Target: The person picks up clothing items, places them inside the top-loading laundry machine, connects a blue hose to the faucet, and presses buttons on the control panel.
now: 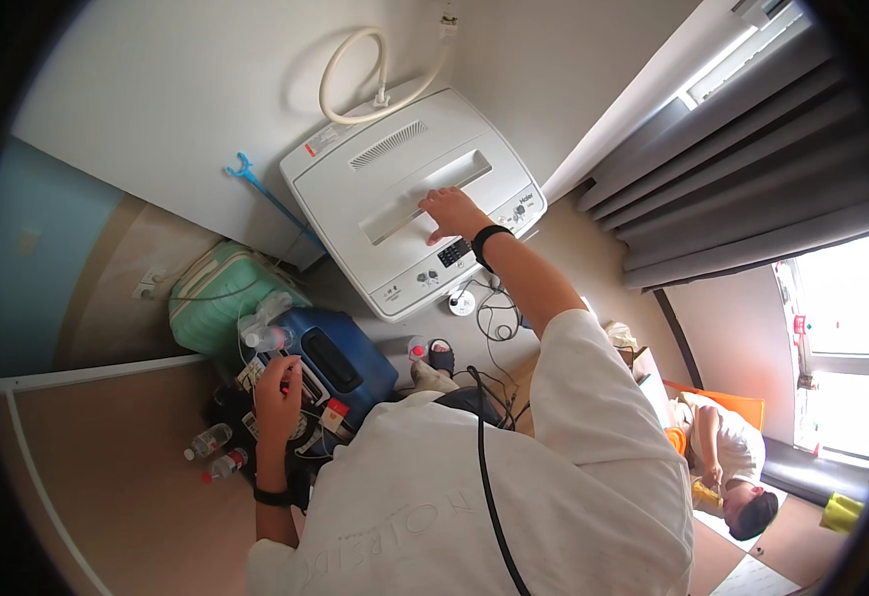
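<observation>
A white top-loading washing machine (405,169) stands ahead of me, its lid down. My right hand (454,216) reaches over the lid, thumb and fingers apart, at the long recessed grip (385,226). Whether its fingertips touch the lid I cannot tell. Just below that hand lies the dark keypad (454,254) of the control panel. Lower left, my left hand (278,397) is closed, with a small dark and red bit showing at its fingers; what it holds is unclear. It hangs beside a blue case (330,358) with a black handle.
A cream hose (327,84) loops behind the machine; a blue pole (266,189) leans beside it. Left are a mint-green suitcase (221,298) and several plastic bottles (208,441). Cables (499,318) trail across the floor. Another person (727,447) is at the right, below grey curtains (742,169).
</observation>
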`<state>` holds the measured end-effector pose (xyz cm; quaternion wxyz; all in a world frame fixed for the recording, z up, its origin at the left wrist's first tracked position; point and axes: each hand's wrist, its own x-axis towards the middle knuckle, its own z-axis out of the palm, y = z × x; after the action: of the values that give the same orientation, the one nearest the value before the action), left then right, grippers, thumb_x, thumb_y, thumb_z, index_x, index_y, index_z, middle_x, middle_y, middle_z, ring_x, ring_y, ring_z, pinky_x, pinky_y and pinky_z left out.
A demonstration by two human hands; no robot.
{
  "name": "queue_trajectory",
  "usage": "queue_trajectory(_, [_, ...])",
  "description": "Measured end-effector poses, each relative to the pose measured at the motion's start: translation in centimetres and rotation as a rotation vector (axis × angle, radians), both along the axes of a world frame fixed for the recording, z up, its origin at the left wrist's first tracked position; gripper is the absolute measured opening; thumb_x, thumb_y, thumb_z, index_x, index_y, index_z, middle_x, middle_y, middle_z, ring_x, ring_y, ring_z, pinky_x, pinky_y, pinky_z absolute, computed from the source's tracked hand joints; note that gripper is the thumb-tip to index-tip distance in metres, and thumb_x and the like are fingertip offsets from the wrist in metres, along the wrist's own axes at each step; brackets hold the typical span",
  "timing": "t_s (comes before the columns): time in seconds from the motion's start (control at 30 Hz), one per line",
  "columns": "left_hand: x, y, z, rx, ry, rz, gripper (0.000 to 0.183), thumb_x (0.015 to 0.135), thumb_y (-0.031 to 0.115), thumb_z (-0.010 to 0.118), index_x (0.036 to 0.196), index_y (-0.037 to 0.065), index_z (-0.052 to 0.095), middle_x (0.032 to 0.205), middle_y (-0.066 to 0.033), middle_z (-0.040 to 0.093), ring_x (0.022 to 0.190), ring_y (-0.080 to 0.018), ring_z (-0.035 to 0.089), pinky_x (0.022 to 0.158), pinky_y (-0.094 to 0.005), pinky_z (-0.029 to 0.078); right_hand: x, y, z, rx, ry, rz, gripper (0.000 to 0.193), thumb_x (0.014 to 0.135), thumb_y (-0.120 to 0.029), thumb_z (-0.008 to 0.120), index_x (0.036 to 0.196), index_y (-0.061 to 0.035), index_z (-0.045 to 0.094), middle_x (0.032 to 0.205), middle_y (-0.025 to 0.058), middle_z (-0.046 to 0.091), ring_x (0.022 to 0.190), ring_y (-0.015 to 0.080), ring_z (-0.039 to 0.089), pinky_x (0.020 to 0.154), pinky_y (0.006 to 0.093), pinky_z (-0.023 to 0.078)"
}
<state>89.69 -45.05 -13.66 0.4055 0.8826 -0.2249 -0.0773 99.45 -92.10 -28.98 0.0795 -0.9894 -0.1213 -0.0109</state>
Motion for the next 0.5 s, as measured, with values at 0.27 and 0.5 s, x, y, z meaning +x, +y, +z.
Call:
queue_trajectory(0.27, [-0.8,0.8,-0.9,0.017,0.021,0.064,0.019,0.099,0.012,0.060,0.111,-0.001,0.067,0.093,-0.0101,0.066,0.074,-0.0165,0.065,0.066,-0.0284,0.049,1.7,-1.0,0.6,-0.048,0.176,0.024,0.072,0.053,-0.056,0.091,0.102,-0.0073,0.069,0.101,0.0112,0.068,0.104,0.0322,0.064,0.094,0.0408,0.049])
queue_trajectory(0.5, [-1.4,1.8,-0.3,-0.024,0.025,0.143,0.018,0.100,0.010,0.060,0.110,-0.002,0.067,0.092,-0.0101,0.067,0.074,-0.0159,0.066,0.066,-0.0281,0.049,2.2,-1.2,2.3,-0.040,0.172,0.096,0.074,0.051,-0.058,0.091,0.099,-0.0058,0.069,0.097,0.0133,0.070,0.102,0.0348,0.065,0.088,0.0424,0.050])
